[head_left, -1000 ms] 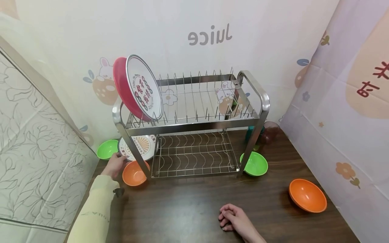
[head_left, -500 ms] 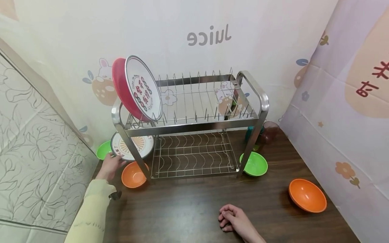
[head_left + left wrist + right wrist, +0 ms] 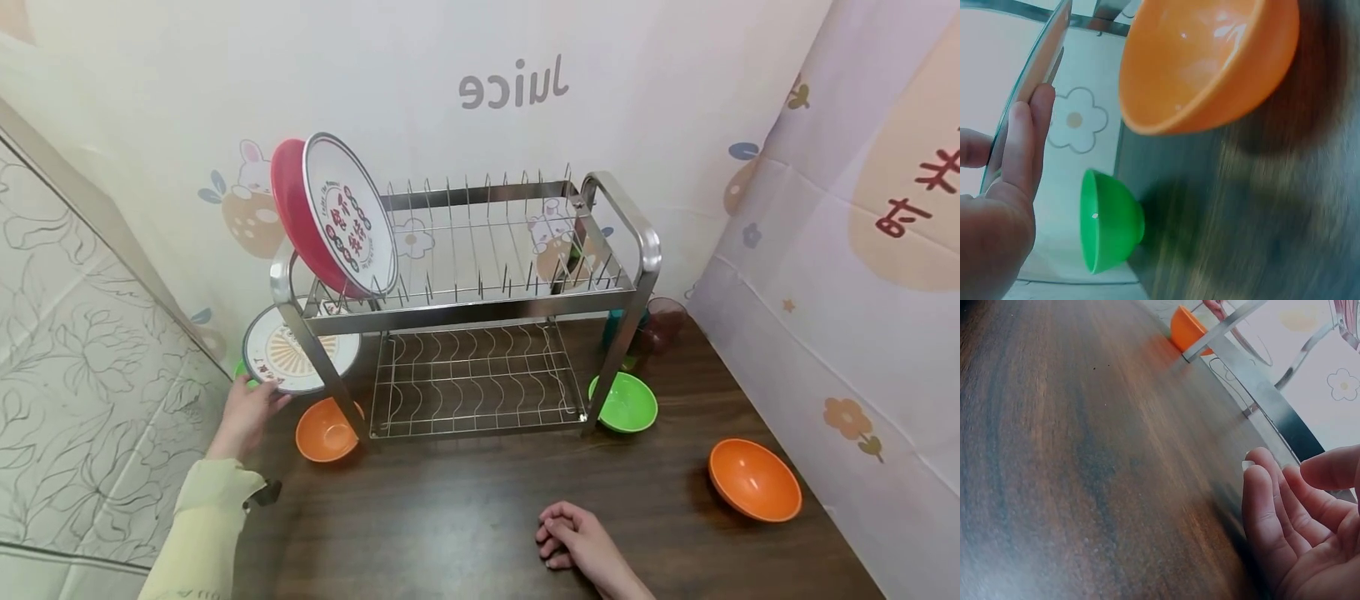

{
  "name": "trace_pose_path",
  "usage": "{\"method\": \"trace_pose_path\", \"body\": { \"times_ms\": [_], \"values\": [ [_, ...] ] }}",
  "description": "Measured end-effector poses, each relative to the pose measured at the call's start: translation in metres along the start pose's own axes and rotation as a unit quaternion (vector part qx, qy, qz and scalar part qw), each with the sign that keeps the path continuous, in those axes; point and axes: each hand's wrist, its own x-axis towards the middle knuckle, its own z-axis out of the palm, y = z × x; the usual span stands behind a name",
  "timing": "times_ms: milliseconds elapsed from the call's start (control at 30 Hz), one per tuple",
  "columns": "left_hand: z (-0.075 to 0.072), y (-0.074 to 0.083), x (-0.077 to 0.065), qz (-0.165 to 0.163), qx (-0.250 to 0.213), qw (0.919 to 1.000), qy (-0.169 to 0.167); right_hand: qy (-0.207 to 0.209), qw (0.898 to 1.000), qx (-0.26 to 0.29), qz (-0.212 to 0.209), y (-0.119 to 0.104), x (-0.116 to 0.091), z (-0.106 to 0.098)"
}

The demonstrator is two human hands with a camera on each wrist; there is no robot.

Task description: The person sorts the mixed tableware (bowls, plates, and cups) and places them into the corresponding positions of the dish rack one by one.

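Observation:
My left hand pinches the near-left rim of a white plate with a fan-like print. In the left wrist view the thumb lies on one face of the plate and the fingers on the other, and the plate is raised off the table. Part of it passes behind the front left post of the dish rack. Below it sit an orange bowl and a green bowl, the green one mostly hidden by the plate in the head view. My right hand rests on the table, fingers loosely curled, holding nothing.
A red plate and a printed white plate lean in the rack's upper left slots. On the right are a green bowl, an orange bowl and a reddish cup. Cloth-covered walls surround the table.
My left hand has moved left with the plate, out from beside the rack and over the left green bowl. The right hand has stayed put.

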Motion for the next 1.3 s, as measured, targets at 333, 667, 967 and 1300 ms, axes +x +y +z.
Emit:
{"method": "trace_pose_path", "body": {
  "times_ms": [333, 667, 967, 1300],
  "values": [
    [-0.018, 0.006, -0.035, 0.009, 0.067, 0.9972, -0.031, 0.001, 1.000, 0.001, -0.015, 0.000, 0.000, 0.001],
    [-0.036, -0.010, -0.066, -0.015, 0.105, 0.9939, -0.028, -0.009, 1.000, 0.003, -0.010, -0.003, 0.001, -0.004],
    [-0.051, -0.015, -0.097, -0.056, 0.144, 0.9878, -0.023, -0.005, 1.000, 0.001, -0.016, -0.006, 0.001, -0.005],
    [-0.062, -0.023, -0.123, -0.072, 0.176, 0.9803, -0.055, 0.002, 1.000, -0.002, -0.013, -0.008, 0.000, -0.007]
  ]
}}
